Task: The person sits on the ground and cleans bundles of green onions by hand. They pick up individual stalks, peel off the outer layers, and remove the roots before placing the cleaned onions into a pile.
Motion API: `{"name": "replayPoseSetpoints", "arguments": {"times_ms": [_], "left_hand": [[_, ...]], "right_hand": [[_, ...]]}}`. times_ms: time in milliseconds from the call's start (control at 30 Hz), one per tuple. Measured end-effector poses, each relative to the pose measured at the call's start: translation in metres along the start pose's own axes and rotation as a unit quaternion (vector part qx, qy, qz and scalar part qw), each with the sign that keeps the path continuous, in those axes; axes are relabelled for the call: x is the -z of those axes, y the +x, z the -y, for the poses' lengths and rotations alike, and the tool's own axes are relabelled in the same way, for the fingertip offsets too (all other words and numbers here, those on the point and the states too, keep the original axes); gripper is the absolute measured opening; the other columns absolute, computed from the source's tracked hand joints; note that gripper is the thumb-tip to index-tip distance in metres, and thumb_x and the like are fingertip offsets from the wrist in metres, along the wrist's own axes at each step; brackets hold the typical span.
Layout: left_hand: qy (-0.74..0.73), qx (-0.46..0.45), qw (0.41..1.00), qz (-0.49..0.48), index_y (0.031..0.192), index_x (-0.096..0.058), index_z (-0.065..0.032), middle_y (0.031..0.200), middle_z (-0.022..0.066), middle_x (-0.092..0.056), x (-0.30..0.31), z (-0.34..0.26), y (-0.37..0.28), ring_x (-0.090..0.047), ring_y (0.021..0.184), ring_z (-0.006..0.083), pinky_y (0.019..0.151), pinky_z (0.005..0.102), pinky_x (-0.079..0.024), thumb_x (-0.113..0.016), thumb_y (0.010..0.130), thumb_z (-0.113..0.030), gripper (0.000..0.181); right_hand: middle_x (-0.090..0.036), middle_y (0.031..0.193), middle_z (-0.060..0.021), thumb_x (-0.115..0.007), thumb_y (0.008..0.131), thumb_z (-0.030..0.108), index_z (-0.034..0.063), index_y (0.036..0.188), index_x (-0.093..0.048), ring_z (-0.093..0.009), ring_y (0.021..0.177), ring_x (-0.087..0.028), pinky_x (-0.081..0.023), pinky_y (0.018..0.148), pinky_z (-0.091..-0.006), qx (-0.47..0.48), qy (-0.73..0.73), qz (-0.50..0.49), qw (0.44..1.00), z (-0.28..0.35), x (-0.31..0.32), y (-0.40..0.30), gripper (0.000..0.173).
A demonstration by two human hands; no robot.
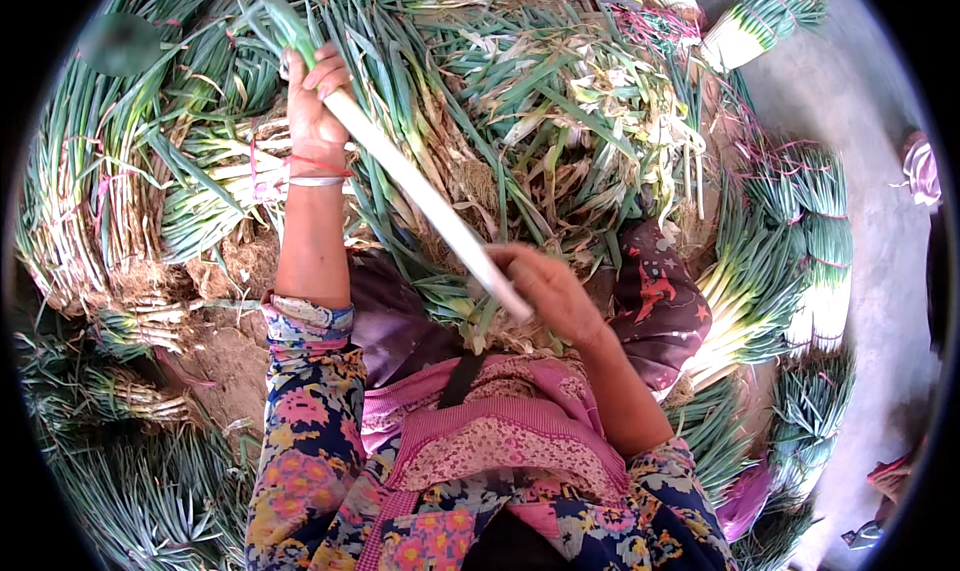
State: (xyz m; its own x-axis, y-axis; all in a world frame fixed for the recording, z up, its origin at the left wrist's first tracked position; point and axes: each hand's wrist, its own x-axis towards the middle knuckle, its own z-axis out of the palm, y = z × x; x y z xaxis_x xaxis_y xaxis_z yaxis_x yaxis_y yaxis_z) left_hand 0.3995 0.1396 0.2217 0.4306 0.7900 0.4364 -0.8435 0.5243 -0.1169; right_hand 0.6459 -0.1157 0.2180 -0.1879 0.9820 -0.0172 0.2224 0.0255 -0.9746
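Observation:
My left hand (316,106) is raised at the upper left and grips one long Welsh onion (420,188) just where its white shaft turns green. The stalk slants down to the right, leaves at the top, its white root end low in front of my apron. Close beside that end is my right hand (551,293), blurred, with its fingers curled. Whether it touches or pinches the stalk cannot be made out. Beneath the stalk lie loose untrimmed onions (420,106) with brown roots. To their right is a heap of peeled leaves and skins (570,106).
Tied bundles with rooted ends (135,203) lie on the left. Cleaned white-ended bundles (825,271) line the right side, near loose peeled onions (742,293). Pink ties (660,27) lie at the top. Grey concrete floor (877,271) runs along the right.

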Motion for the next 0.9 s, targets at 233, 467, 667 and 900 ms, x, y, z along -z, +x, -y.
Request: {"name": "replayPoseSetpoints", "arguments": {"times_ms": [233, 467, 667, 900], "left_hand": [[0.053, -0.098, 0.987, -0.116, 0.086, -0.039, -0.0006, 0.059, 0.0000, -0.035, 0.009, -0.083, -0.015, -0.037, 0.047, 0.0098, 0.046, 0.0233, -0.033, -0.044, 0.094, -0.034, 0.035], [0.424, -0.124, 0.772, -0.457, 0.107, -0.051, -0.0095, 0.077, 0.0015, -0.053, 0.052, 0.131, -0.004, -0.044, 0.059, 0.0120, 0.054, 0.0242, -0.043, -0.048, 0.090, -0.044, 0.038], [0.531, -0.002, 0.826, -0.192, 0.109, -0.047, 0.0024, 0.092, 0.0099, -0.054, 0.082, 0.152, 0.051, -0.055, 0.082, 0.0198, 0.075, 0.0307, -0.051, -0.045, 0.092, -0.035, 0.041], [0.473, 0.053, 0.879, -0.023, 0.129, -0.037, 0.0035, 0.130, 0.0207, -0.044, -0.081, 0.389, 0.178, -0.048, 0.117, 0.0296, 0.102, 0.0403, -0.037, -0.033, 0.098, -0.025, 0.043]], "right_hand": [[-0.051, 0.072, -0.0110, -0.049, 0.086, 0.014, 0.0023, 0.087, -0.055, -0.020, 0.069, -0.052, -0.043, 0.064, -0.0314, -0.244, 0.008, -0.152, 0.958, -0.074, 0.050, -0.158, 0.013], [-0.058, 0.106, -0.0140, -0.055, 0.083, 0.019, 0.0096, 0.116, -0.055, -0.032, 0.093, -0.057, -0.047, 0.079, -0.0387, -0.104, -0.304, -0.263, 0.910, -0.004, 0.069, -0.103, 0.034], [-0.050, 0.075, -0.0098, -0.053, 0.081, 0.012, 0.0185, 0.129, -0.043, -0.025, 0.058, -0.058, -0.047, 0.046, -0.0376, -0.028, -0.365, -0.250, 0.896, -0.021, 0.062, -0.157, 0.049], [-0.061, 0.075, -0.0126, -0.048, 0.088, 0.005, 0.0142, 0.135, -0.039, -0.023, 0.057, -0.057, -0.047, 0.055, -0.0300, -0.083, -0.340, -0.636, 0.687, -0.131, 0.169, -0.278, 0.049]]}}
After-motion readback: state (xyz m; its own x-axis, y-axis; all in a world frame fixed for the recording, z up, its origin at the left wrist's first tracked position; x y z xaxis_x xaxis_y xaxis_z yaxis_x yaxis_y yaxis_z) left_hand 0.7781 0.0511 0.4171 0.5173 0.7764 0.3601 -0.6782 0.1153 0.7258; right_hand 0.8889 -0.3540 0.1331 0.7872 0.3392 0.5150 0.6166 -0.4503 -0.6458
